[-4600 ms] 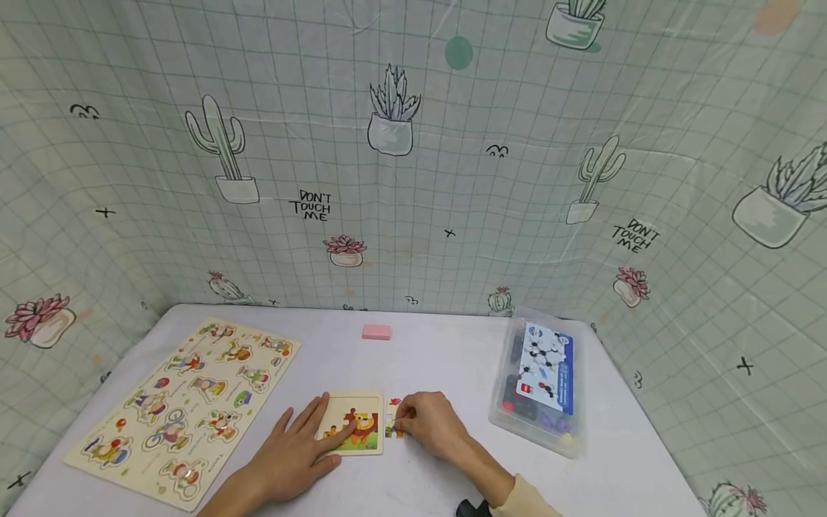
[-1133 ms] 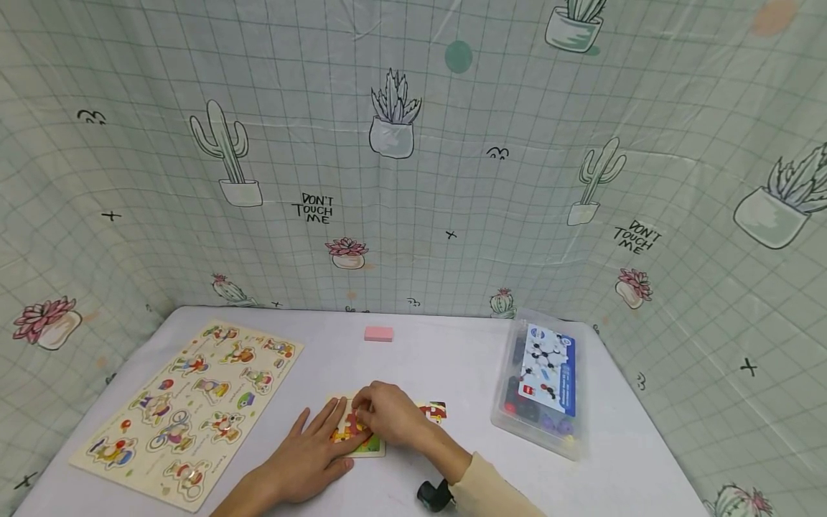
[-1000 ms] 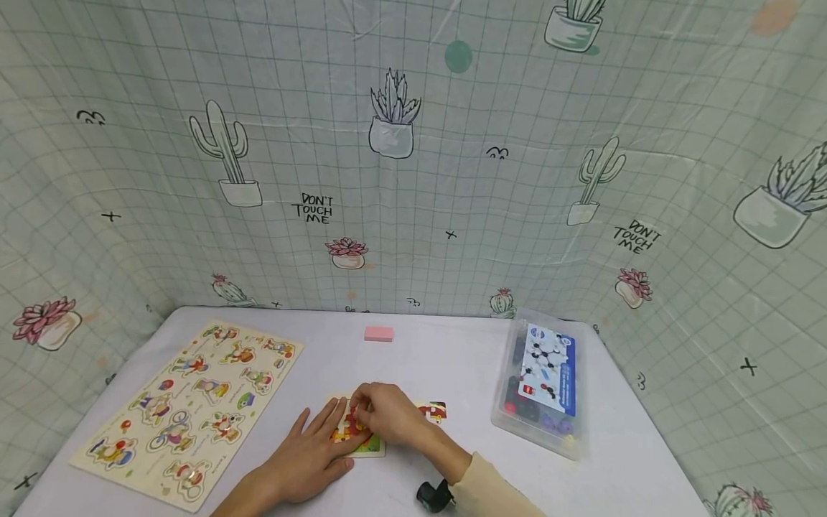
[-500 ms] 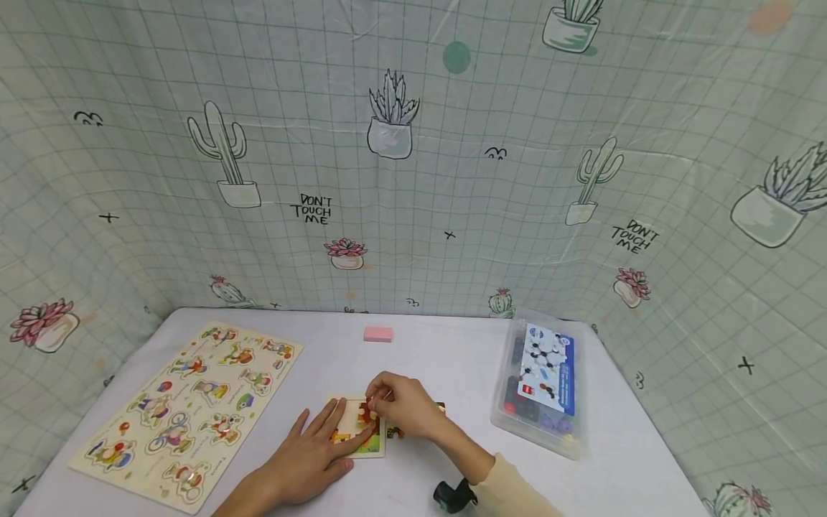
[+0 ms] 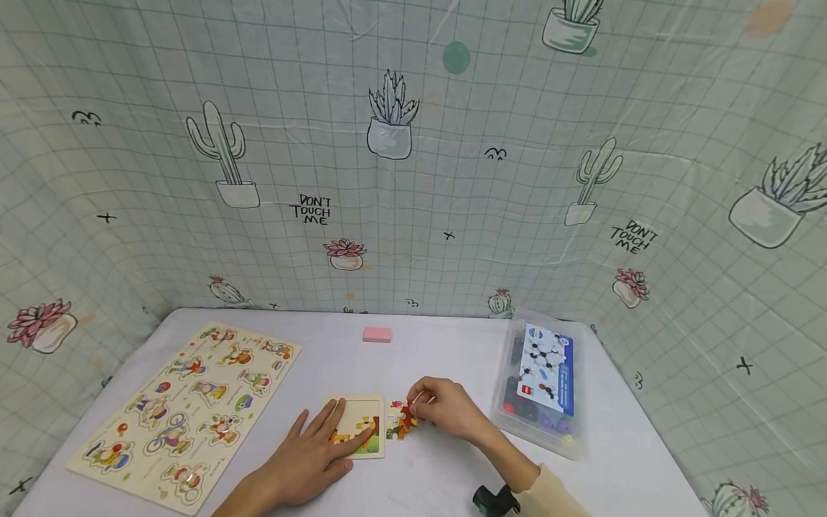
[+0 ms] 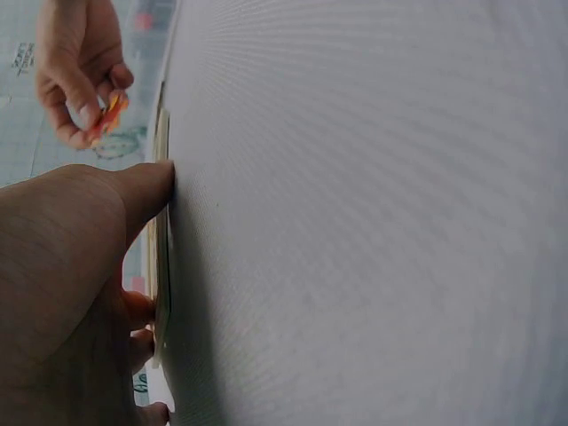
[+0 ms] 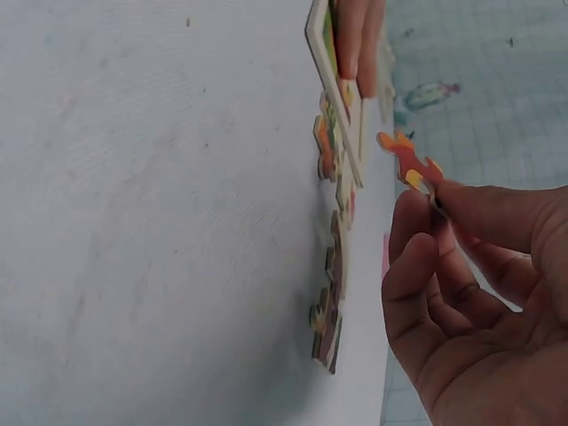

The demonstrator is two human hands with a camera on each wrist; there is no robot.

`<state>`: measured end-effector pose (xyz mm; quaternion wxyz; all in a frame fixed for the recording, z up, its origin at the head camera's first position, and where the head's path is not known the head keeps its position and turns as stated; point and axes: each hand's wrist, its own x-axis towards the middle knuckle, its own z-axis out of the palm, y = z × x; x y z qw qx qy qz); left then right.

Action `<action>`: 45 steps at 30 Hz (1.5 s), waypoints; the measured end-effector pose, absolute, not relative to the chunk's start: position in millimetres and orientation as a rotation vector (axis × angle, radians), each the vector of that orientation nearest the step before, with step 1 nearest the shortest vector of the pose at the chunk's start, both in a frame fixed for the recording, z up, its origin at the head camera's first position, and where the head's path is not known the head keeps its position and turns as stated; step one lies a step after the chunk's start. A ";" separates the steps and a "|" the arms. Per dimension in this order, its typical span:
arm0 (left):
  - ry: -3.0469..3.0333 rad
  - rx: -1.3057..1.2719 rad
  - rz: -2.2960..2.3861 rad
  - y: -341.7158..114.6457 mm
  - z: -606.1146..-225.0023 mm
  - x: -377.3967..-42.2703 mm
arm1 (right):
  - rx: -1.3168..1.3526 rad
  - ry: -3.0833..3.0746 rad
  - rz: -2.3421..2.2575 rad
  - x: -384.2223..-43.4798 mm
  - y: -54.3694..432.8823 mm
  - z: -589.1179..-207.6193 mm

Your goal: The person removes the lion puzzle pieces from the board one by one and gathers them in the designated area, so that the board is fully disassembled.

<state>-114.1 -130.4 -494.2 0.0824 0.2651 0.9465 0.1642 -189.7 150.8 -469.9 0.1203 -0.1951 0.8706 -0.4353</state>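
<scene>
My left hand [image 5: 310, 449] rests with fingers spread on a small square wooden puzzle board [image 5: 352, 408]. Part of its picture, green at the bottom, shows beside the index finger; the pale tray floor is bare above. Just right of the board, my right hand [image 5: 446, 409] pinches a red and orange jigsaw piece [image 7: 413, 167] between thumb and fingertips. The right wrist view has that piece raised above the table. Loose jigsaw pieces [image 7: 330, 297] lie on the table under the right hand, close along the board's edge. The left wrist view shows my left thumb [image 6: 146, 191] at the board's edge.
A large wooden picture puzzle [image 5: 187, 409] lies on the left of the table. A clear plastic case [image 5: 539, 384] with a blue label stands at the right, a pink block [image 5: 377, 334] at the back. A black device [image 5: 494, 500] sits by the right sleeve.
My right hand has moved from over the board to its right side, carrying the red and orange jigsaw piece off it. More bare tray shows now. The left hand stays on the board.
</scene>
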 end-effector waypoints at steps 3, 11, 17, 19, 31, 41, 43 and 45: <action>2.831 0.797 0.488 -130.2 -493.9 -113.9 | -0.557 2.552 -1.235 -188.1 157.1 -471.5; 2.806 0.777 0.502 -130.2 -493.8 -114.4 | -0.546 2.549 -1.155 -184.6 163.7 -475.4; 2.808 0.778 0.493 -129.2 -495.2 -115.6 | -0.590 2.627 -1.080 -184.6 163.0 -478.9; 2.807 0.777 0.497 -129.1 -495.6 -115.8 | -0.604 2.656 -1.055 -185.0 162.5 -480.3; 2.802 0.788 0.529 -130.7 -495.2 -114.9 | -0.642 2.716 -0.978 -185.8 158.9 -484.3; 2.789 0.785 0.534 -130.3 -494.2 -115.6 | -0.634 2.718 -0.971 -184.9 157.9 -485.6; 2.790 0.780 0.531 -130.0 -494.6 -115.6 | -0.635 2.720 -0.968 -184.2 157.9 -484.9; 2.794 0.777 0.522 -129.8 -495.2 -115.6 | -0.631 2.717 -0.968 -183.4 157.7 -484.3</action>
